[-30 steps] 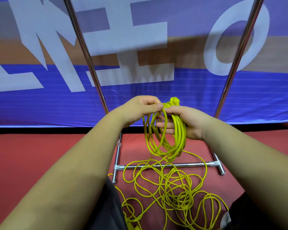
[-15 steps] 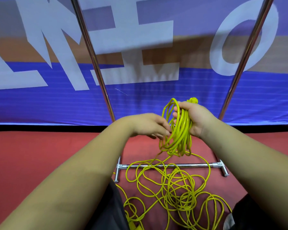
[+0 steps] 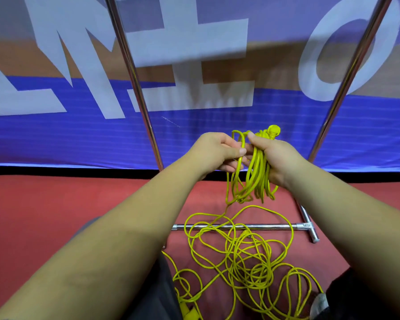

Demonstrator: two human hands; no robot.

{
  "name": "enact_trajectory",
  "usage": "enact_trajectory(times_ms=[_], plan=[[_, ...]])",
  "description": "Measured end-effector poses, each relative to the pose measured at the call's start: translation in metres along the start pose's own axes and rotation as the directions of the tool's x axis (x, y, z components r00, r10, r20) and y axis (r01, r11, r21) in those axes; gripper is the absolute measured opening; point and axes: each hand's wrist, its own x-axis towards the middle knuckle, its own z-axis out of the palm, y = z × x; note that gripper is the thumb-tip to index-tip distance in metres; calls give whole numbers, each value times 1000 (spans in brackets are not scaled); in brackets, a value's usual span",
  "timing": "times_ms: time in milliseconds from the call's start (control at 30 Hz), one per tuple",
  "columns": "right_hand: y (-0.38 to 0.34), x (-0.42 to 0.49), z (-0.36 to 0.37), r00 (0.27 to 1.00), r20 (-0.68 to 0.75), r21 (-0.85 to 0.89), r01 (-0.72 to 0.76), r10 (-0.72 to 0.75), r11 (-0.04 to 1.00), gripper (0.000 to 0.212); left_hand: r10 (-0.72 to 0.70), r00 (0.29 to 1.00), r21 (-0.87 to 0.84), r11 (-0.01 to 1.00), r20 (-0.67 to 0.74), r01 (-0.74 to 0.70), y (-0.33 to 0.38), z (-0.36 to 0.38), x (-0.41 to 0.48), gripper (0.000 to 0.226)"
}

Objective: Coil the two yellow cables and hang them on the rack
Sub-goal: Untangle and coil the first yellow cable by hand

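Observation:
My right hand (image 3: 274,158) grips a bundle of coiled yellow cable (image 3: 256,176), its yellow plug (image 3: 273,130) sticking out above the fist. Close beside it, my left hand (image 3: 215,152) pinches a fresh loop of the same cable against the bundle. From the coil a strand drops to a loose yellow tangle (image 3: 243,257) on the red floor, lying over the rack's chrome base bar (image 3: 270,226). The rack's two chrome uprights (image 3: 134,84) (image 3: 351,72) rise left and right of my hands. How the tangle splits between the two cables cannot be told.
A blue banner with large white letters (image 3: 194,54) stands close behind the rack. The rack's right foot (image 3: 311,229) juts forward on the red floor (image 3: 44,204). My dark trouser legs (image 3: 162,296) frame the tangle at the bottom edge.
My left hand dropped below the coil, took up cable, and rose again to lay another loop against the bundle in my right hand. The view shifted slightly.

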Motion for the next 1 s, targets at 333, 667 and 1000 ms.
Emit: enact_trajectory(times_ms=[333, 667, 1000], plan=[[1, -4, 4, 996, -84, 34, -29, 31, 999, 32, -195, 981, 217, 957, -7, 191, 2, -6, -8, 17], [-9, -29, 9, 985, 152, -142, -64, 85, 988, 10, 275, 954, 601, 785, -118, -152, -12, -40, 16, 50], [-8, -44, 10, 974, 193, -135, -96, 121, 986, 15, 463, 880, 694, 668, -105, -269, -2, -30, 13, 22]])
